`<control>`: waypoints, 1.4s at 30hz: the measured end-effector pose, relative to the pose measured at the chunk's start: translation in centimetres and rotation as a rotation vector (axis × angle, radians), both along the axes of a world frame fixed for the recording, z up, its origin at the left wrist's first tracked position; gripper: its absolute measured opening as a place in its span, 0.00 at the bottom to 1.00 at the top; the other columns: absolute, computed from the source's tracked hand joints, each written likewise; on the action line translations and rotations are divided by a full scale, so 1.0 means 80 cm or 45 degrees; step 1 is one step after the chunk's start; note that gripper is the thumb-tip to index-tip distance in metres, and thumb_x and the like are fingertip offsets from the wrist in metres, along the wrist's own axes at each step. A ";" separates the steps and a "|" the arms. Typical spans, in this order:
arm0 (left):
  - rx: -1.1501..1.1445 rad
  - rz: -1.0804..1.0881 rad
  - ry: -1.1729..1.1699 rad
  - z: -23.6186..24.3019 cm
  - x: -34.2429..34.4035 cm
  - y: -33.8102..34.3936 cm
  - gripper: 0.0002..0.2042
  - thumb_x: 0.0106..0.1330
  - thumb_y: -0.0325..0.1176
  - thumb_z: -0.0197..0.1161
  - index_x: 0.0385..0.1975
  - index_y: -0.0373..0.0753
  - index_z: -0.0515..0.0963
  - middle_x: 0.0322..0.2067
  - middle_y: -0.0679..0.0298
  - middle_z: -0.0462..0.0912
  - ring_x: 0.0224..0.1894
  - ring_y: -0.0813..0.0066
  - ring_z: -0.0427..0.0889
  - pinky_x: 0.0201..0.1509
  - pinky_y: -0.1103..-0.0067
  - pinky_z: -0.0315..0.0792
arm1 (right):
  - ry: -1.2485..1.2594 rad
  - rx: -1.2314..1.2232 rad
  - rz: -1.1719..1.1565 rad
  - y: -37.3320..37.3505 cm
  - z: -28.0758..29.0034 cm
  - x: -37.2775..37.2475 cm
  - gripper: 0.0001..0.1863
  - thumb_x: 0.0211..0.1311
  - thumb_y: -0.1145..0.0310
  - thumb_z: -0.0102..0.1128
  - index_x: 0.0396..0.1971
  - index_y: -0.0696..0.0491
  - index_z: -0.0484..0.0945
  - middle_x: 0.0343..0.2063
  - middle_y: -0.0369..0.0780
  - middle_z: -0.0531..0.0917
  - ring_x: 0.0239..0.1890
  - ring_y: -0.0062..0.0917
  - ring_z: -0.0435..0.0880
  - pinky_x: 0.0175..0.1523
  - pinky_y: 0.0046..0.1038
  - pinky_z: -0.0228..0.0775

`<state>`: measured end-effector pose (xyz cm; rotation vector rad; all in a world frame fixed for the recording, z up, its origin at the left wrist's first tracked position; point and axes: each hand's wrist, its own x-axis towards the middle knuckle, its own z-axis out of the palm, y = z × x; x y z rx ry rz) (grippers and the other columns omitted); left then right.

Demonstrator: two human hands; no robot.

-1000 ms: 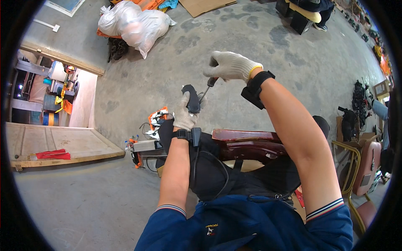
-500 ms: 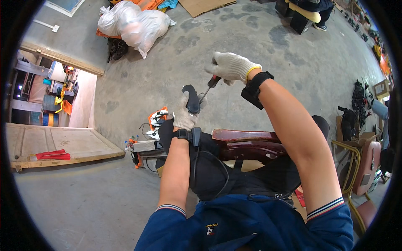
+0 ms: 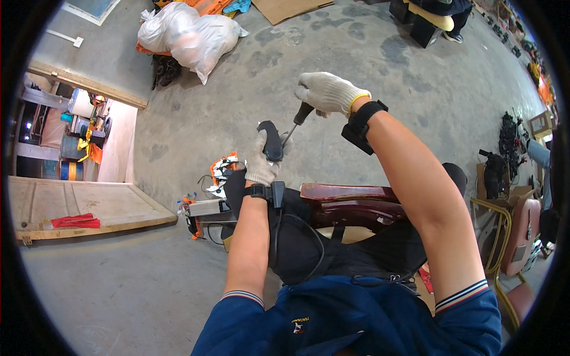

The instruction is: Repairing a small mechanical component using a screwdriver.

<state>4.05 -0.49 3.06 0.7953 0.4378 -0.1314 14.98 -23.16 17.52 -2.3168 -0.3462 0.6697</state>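
My left hand (image 3: 260, 159), in a white knit glove, is closed around a black curved casing (image 3: 272, 141), whose exact kind I cannot make out. A screwdriver (image 3: 303, 114) with a dark handle and thin metal shaft slants down to the casing's right side. Its tip is hidden by the casing and the left fingers. My right hand (image 3: 329, 94), gloved as well, grips the top of the handle above and to the right of the left hand. Black straps with small boxes circle both wrists.
Across my lap lies a dark red wooden chair back (image 3: 350, 202). Left of my knee are an orange-and-white part with cables (image 3: 224, 169) and a grey finned block (image 3: 208, 206). White bags (image 3: 190, 38) lie far left; a wooden door (image 3: 83, 202) stands left. Gold-framed chairs (image 3: 522, 237) stand right.
My right hand has turned slightly on the screwdriver handle, whose red part no longer shows. The left hand and the casing stay nearly still.
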 end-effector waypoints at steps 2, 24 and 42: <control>-0.006 -0.007 -0.005 0.000 0.000 0.000 0.22 0.73 0.42 0.59 0.54 0.27 0.70 0.44 0.43 0.81 0.44 0.51 0.86 0.50 0.62 0.85 | -0.142 0.184 0.055 -0.006 -0.005 0.000 0.22 0.56 0.60 0.60 0.44 0.62 0.78 0.29 0.47 0.86 0.28 0.33 0.85 0.35 0.34 0.77; 0.015 -0.008 0.045 0.003 0.002 0.000 0.22 0.75 0.42 0.58 0.54 0.28 0.70 0.42 0.45 0.82 0.42 0.53 0.86 0.47 0.63 0.86 | 0.108 -0.070 0.031 -0.006 -0.004 0.006 0.25 0.54 0.56 0.63 0.47 0.60 0.79 0.32 0.44 0.86 0.32 0.31 0.84 0.38 0.32 0.76; 0.118 -0.076 -0.007 0.008 -0.002 -0.002 0.21 0.76 0.45 0.55 0.54 0.30 0.72 0.42 0.47 0.83 0.42 0.54 0.87 0.46 0.65 0.87 | -0.196 0.218 0.066 -0.007 -0.006 -0.007 0.21 0.57 0.57 0.60 0.41 0.60 0.80 0.32 0.46 0.87 0.26 0.34 0.85 0.36 0.34 0.77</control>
